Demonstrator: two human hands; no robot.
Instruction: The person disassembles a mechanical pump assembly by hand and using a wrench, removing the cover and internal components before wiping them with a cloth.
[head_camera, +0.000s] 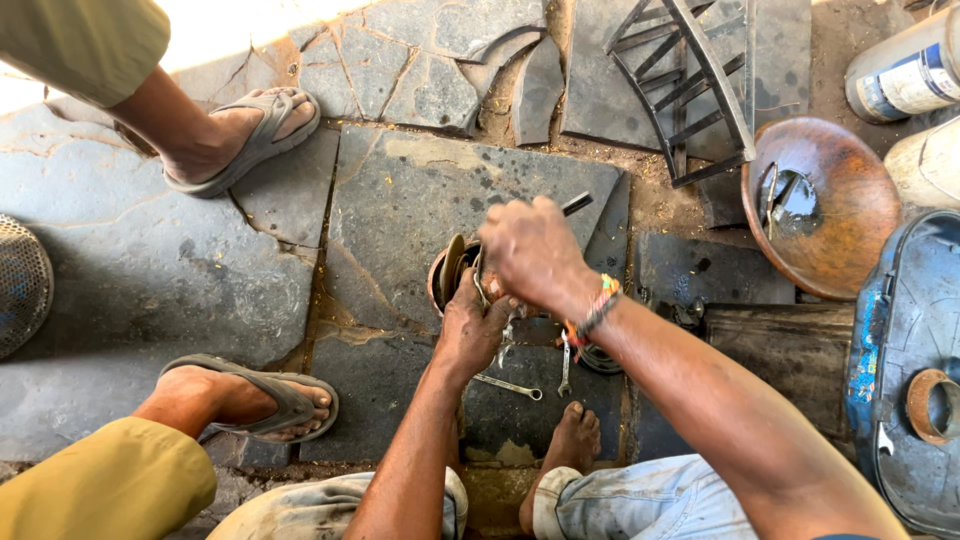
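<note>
While the round rusty metal part (452, 272) is steadied on the stone floor (400, 200), both hands are seen bunched together right over it. The left hand (472, 325) is curled against the part's near side, fingers closed on its rim, and the right hand (532, 250) is clenched above it around a dark tool (576, 204), whose tip is seen poking out beyond the knuckles. One bracelet of coloured beads (598, 306) is worn on the right wrist. Two spanners are counted on the floor just below the hands: one (508, 386) lying flat under the left wrist, another (565, 368) standing almost straight beside it. One bare foot (572, 440) is planted just below those, between the two forearms. Off to the left of the hands, two sandalled feet of another person are seen, one (240, 140) up high and one (250, 400) down low, both well apart from the work. To the right of the hands, one rusty bowl (830, 210) with dark liquid is set down, with one black metal grate (690, 90) above it and one blue drum (910, 370) at the far right. Two pale cylinders (905, 70) are spotted in the upper right corner. How the part is fastened cannot be told; it is mostly hidden by the hands.
</note>
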